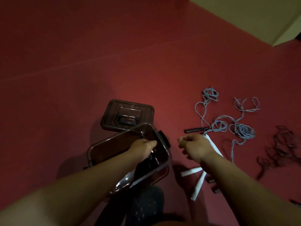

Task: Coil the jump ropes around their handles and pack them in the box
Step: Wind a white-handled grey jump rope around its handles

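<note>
A transparent brown-tinted box (pixel 104 148) stands tilted on the red carpet in front of me. My left hand (pixel 142 146) reaches down into it, above a dark bundled jump rope (pixel 150 160) lying inside; its fingers are hidden. My right hand (pixel 193 146) hovers just right of the box with loosely curled fingers and nothing in it. A tangled grey-blue rope (pixel 242 129) lies to the right. White handles (pixel 199 185) lie below my right wrist. A dark red rope (pixel 276 149) sprawls at the far right.
The box's lid (pixel 127 115) lies flat just behind the box. A black handle (pixel 195 129) rests near the grey-blue rope. My dark shoe (pixel 146 204) is below the box. A pale wall (pixel 252 17) borders the carpet at the top right.
</note>
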